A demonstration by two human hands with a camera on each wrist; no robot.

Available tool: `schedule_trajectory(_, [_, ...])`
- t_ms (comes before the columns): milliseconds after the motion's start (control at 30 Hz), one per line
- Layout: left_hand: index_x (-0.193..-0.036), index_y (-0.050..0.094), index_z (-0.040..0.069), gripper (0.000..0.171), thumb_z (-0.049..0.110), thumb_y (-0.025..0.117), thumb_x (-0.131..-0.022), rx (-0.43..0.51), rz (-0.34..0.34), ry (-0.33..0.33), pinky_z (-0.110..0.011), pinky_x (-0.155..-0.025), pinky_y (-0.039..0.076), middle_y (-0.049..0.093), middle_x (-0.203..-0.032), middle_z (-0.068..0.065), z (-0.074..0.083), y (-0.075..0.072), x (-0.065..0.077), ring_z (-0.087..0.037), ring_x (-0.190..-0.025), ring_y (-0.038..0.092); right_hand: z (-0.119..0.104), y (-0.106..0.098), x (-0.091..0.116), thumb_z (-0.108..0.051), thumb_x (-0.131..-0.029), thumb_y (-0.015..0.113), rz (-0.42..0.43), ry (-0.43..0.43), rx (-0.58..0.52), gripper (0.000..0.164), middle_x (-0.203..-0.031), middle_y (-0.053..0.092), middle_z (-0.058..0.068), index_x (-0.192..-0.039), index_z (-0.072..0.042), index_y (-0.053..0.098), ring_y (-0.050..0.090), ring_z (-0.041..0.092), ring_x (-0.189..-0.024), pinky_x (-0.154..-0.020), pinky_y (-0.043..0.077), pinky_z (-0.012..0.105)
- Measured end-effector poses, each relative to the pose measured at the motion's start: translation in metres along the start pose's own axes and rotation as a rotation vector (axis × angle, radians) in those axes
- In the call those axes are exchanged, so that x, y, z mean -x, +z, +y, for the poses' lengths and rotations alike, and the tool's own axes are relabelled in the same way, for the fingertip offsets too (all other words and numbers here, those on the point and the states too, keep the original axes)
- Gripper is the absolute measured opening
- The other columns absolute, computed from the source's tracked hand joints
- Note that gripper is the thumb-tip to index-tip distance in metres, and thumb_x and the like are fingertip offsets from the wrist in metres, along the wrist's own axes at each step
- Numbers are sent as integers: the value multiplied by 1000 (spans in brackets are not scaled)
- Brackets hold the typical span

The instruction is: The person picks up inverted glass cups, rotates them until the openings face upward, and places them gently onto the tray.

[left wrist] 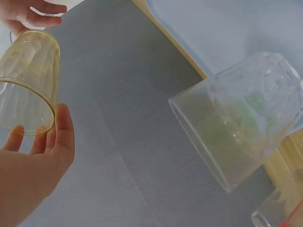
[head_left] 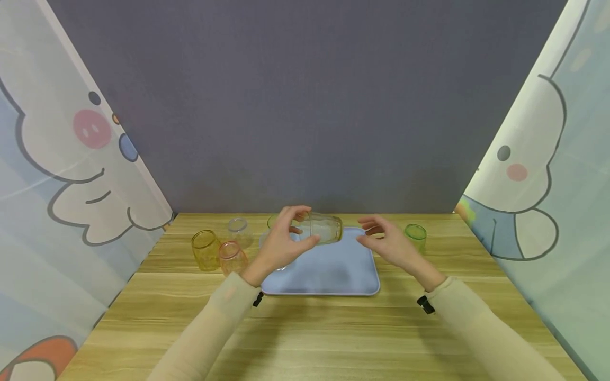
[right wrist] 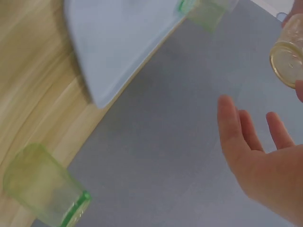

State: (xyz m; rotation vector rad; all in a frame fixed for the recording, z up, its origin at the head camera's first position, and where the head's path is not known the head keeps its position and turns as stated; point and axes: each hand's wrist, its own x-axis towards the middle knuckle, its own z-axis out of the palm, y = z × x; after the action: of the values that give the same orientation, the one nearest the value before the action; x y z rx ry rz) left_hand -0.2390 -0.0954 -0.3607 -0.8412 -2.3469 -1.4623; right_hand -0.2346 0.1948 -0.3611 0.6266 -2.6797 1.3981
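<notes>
My left hand (head_left: 281, 244) grips a pale yellow clear cup (head_left: 328, 228) by its rim end, thumb on one side and fingers on the other. The cup lies on its side in the air above the light blue tray (head_left: 329, 275), its base pointing right. Apart from that base, to its right, my right hand (head_left: 392, 244) hovers with fingers loosely bent and nothing in them. On the tray's left part stands a colourless cup (left wrist: 236, 118), mostly hidden by my left hand in the head view. A green cup (head_left: 272, 221) shows behind it.
Left of the tray are a yellow cup (head_left: 206, 251), a pinkish-orange cup (head_left: 232, 259) and another colourless cup (head_left: 240, 232). A second green cup (head_left: 416, 237) stands to the right of the tray. A grey panel (head_left: 314, 106) rises behind the wooden table (head_left: 314, 338).
</notes>
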Motion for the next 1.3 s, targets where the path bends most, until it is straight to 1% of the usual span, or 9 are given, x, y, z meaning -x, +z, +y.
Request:
schedule_trajectory(167, [-140, 54, 10, 58, 20, 79, -88, -54, 9, 7, -44, -89, 53, 53, -130, -17, 4, -1, -3, -28, -116, 50, 3, -6, -1, -26, -98, 68, 2, 31, 100, 47, -131, 59, 22, -138, -4, 57, 58, 40, -117, -90, 53, 52])
schedule_trajectory(233, [-140, 55, 10, 59, 21, 79, -88, -75, 12, 9, -43, -89, 52, 53, -131, -15, 6, -2, -5, -28, -117, 50, 5, -8, -2, -25, -97, 68, 5, 38, 134, 46, -131, 59, 23, -137, -3, 58, 58, 41, -117, -91, 52, 53])
schedule_trajectory(467, [-140, 55, 9, 59, 23, 78, -88, -112, 3, 7, -51, -90, 51, 52, -132, -14, 7, -3, -8, -30, -118, 49, 11, -19, -5, -20, -97, 67, 14, 44, 239, 43, -128, 58, 26, -134, 1, 59, 58, 43, -114, -93, 50, 56])
schedule_trajectory(533, [-141, 55, 9, 60, 25, 78, -88, -132, 3, 4, -51, -90, 51, 52, -132, -13, 7, -4, -9, -29, -117, 49, 13, -22, -5, -19, -96, 67, 20, 39, 276, 42, -126, 59, 27, -132, 1, 60, 58, 45, -113, -92, 50, 56])
schedule_trajectory(767, [-139, 56, 8, 60, 25, 78, -85, -208, 23, 3, -40, -88, 50, 53, -131, -13, 6, -6, -14, -26, -117, 51, 16, -30, -8, -21, -93, 68, 36, 43, 403, 44, -123, 58, 28, -130, 2, 61, 58, 47, -112, -89, 50, 59])
schedule_trajectory(867, [-138, 57, 8, 59, 25, 77, -85, -231, 32, -1, -39, -87, 49, 53, -130, -13, 5, -7, -17, -27, -115, 51, 18, -33, -8, -21, -93, 68, 38, 45, 440, 44, -123, 58, 28, -129, 3, 61, 57, 47, -113, -89, 49, 60])
schedule_trajectory(967, [-137, 58, 8, 59, 25, 77, -84, -257, 38, -1, -41, -87, 48, 54, -130, -13, 4, -7, -18, -28, -113, 51, 21, -36, -9, -21, -93, 67, 36, 51, 478, 44, -124, 57, 29, -129, 4, 61, 57, 46, -111, -89, 49, 60])
schedule_trajectory(1167, [-136, 58, 8, 59, 26, 78, -83, -326, 35, 11, -48, -98, 44, 54, -131, -15, 1, -8, -22, -31, -119, 49, 28, -43, -12, -21, -92, 66, 37, 56, 558, 45, -127, 55, 33, -129, 5, 61, 55, 51, -116, -94, 46, 65])
schedule_trajectory(1300, [-137, 58, 9, 60, 27, 78, -84, -348, 15, -4, -49, -97, 45, 53, -133, -16, 0, -8, -24, -32, -119, 49, 31, -47, -14, -21, -92, 67, 31, 68, 595, 47, -129, 55, 35, -130, 6, 61, 51, 56, -119, -95, 44, 68])
